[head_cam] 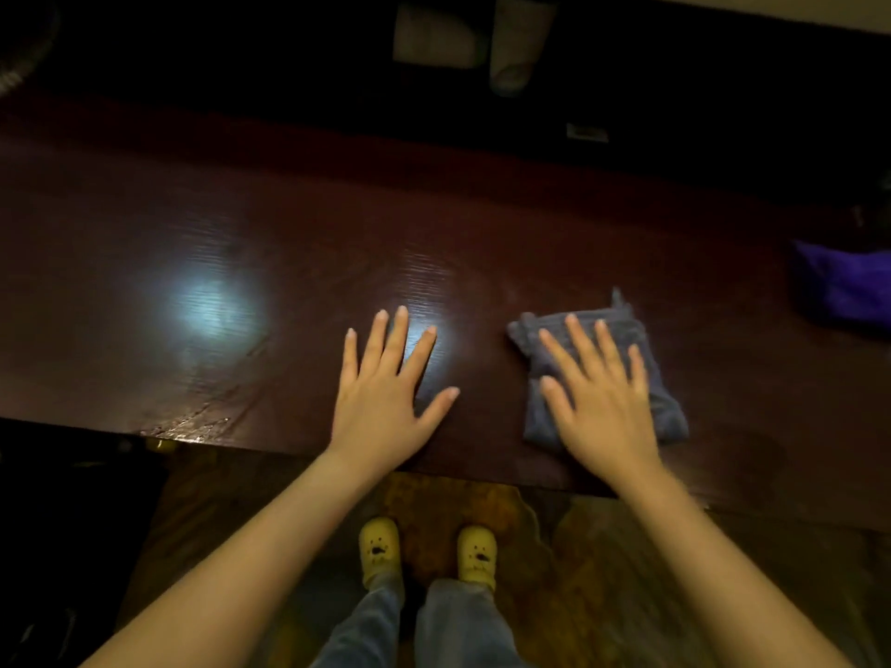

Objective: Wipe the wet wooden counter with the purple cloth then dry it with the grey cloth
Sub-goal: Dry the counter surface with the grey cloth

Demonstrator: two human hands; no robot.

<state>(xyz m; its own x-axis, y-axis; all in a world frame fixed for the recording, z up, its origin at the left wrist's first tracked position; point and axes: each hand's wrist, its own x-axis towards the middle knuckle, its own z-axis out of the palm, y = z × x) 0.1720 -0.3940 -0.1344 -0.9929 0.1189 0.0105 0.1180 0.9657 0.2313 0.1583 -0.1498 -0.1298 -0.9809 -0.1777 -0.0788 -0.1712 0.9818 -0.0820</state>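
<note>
Now drying: right hand lies flat, fingers spread, pressing the grey cloth onto the counter.
Left hand, spread and empty, seems to brace there (purple cloth set aside, far right).

A dim domestic interior, most likely a room in a home: a long dark wooden counter with a glossy grained top catches two patches of lamp glare. Below its front edge, a person stands in yellow novelty slippers with faces on the toes and loose blue jeans, on a patterned brown floor. A folded grey cloth and a purple cloth lie on the counter.
</note>
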